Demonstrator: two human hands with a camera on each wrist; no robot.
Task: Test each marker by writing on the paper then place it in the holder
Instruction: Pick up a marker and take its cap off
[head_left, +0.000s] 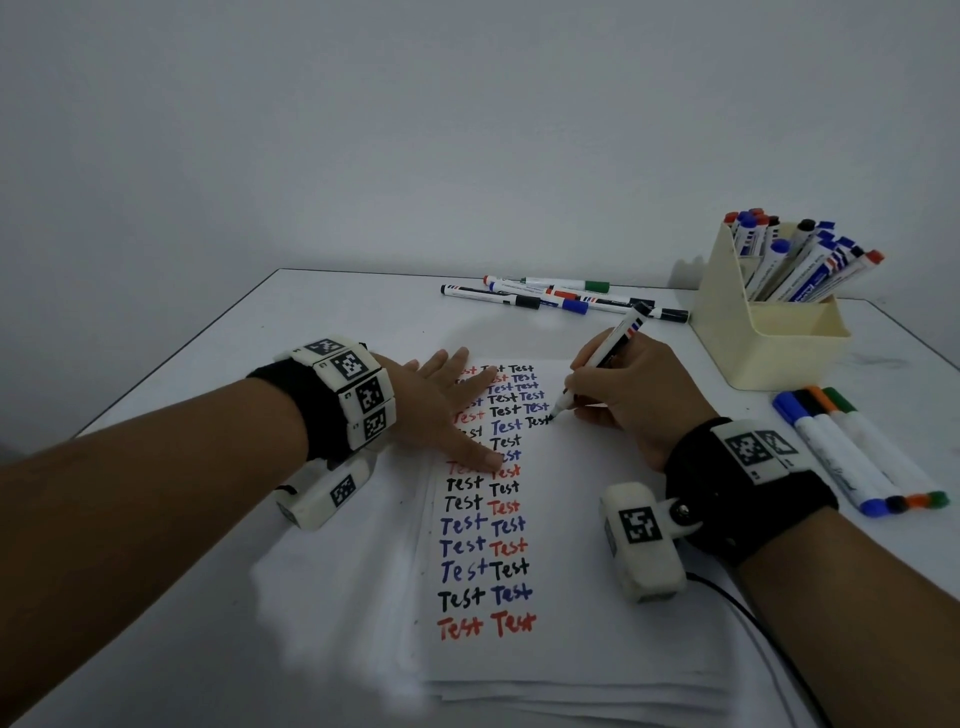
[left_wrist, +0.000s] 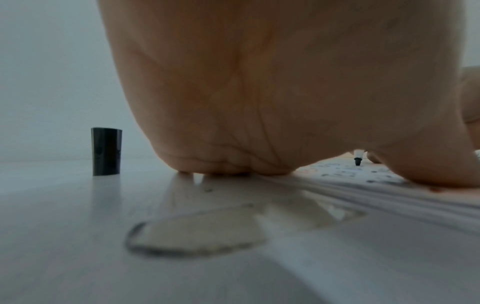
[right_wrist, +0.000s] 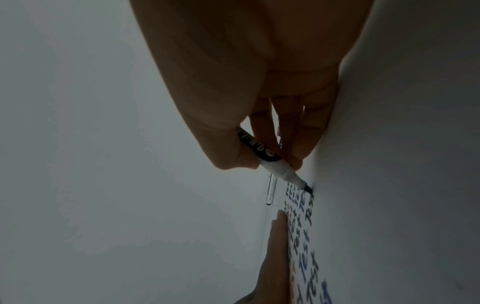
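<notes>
My right hand (head_left: 621, 395) grips an uncapped black marker (head_left: 605, 358) like a pen, its tip (right_wrist: 307, 188) touching the paper (head_left: 597, 519) at the end of a black "Test". The sheet carries columns of "Test" in black, blue and red. My left hand (head_left: 441, 410) lies flat with straight fingers on the paper's left side, holding it down. A black cap (left_wrist: 106, 151) stands upright on the table left of that hand. The cream holder (head_left: 769, 332) at the right rear holds several markers.
Several capped markers (head_left: 561, 296) lie at the table's back behind the paper. Another row of capped markers (head_left: 857, 452) lies right of my right wrist. A cable (head_left: 769, 639) trails from the right wrist camera. A grey wall rises behind the table's far edge.
</notes>
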